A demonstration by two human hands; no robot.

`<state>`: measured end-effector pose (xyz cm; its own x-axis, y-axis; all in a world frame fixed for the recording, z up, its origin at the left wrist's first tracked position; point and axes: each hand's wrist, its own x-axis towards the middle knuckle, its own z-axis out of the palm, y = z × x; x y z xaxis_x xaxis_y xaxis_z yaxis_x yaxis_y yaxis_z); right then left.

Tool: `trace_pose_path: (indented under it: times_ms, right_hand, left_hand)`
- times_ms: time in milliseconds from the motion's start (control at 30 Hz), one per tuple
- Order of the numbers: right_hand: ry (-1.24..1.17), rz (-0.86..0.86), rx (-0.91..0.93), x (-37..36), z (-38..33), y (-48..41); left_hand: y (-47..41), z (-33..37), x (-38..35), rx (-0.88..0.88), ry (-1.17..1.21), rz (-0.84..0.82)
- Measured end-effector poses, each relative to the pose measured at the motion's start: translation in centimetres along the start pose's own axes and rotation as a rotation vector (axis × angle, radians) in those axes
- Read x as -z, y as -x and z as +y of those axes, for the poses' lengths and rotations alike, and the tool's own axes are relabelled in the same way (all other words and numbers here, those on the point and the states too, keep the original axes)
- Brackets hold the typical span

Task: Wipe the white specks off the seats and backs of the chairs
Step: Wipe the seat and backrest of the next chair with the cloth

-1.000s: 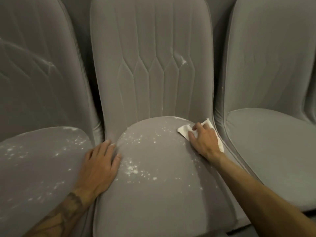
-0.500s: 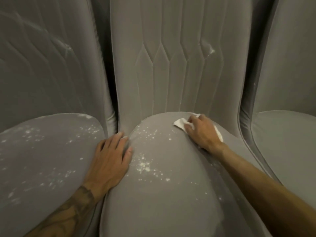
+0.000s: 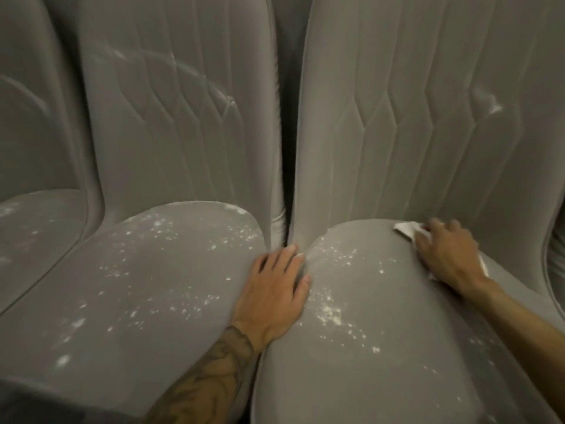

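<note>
Right hand (image 3: 449,255) is down at the upper right, palm flat on a small white crumpled wipe (image 3: 405,230). The fingers look stretched over the wipe and pressing rather than pinching, though they are blurred. The wipe sits at the back of the grey velvety chair seat (image 3: 397,362), right where the seat meets the grey stitched backrest (image 3: 412,133).

That wipe looks thin, limp and feather-light. My read is it will bunch and slip unless it's pinned under the whole palm, and a corner hold would likely just fold it.

Left hand (image 3: 272,289) is spread wide and holds nothing, resting on the seat's left edge in the middle of the frame.

The white specks (image 3: 330,310) lie scattered across the seat's left half in powdery-looking clusters. More dot the neighbouring grey seat (image 3: 137,286) at left, and a pale smear (image 3: 495,108) marks the backrest. They probably smear on this soft nap.
</note>
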<state>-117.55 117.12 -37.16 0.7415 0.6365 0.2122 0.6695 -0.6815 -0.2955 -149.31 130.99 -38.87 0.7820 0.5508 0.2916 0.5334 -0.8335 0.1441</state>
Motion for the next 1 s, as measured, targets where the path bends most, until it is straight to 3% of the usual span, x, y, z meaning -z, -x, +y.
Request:
trace_pose_path:
  times_ms: [100, 233, 333, 400, 500, 600, 700, 800, 933, 1000]
  right_hand:
    - [-0.04, 0.036, -0.111, -0.7, -2.4, -0.6]
    - [-0.143, -0.067, 0.135, -1.9, -8.7, 1.7]
    - [-0.152, -0.139, 0.251, -1.1, -7.1, 2.7]
    - [-0.075, -0.107, 0.201, -0.2, -3.5, 2.1]
    - [0.041, -0.024, -0.035, 0.6, 0.7, 0.4]
    - [0.022, 0.008, -0.144, -0.6, -2.7, -0.7]
    - [-0.045, -0.045, 0.055, -2.1, -7.8, -0.1]
    - [-0.084, -0.127, 0.217, -1.6, -6.7, 0.8]
    - [0.014, -0.03, 0.017, -0.3, -1.6, -0.4]
    - [0.016, 0.005, -0.11, -0.7, -2.6, -1.3]
  left_hand:
    - [0.2, -0.2, -0.2, 0.006, -0.009, 0.001]
    - [0.4, -0.4, 0.0, 0.018, -0.028, -0.006]
    - [0.5, -0.4, 0.1, 0.002, -0.028, -0.003]
    - [0.4, -0.4, 0.0, 0.002, -0.017, 0.009]
    - [0.3, -0.2, -0.1, -0.001, -0.004, 0.008]
    - [0.3, -0.2, 0.0, 0.0, -0.009, 0.005]
    - [0.4, -0.2, 0.1, 0.009, -0.015, 0.01]
    - [0.4, -0.3, -0.1, 0.005, -0.002, 0.007]
    - [0.3, -0.4, -0.4, 0.006, -0.001, 0.008]
    - [0.3, -0.4, -0.4, 0.007, -0.003, -0.005]
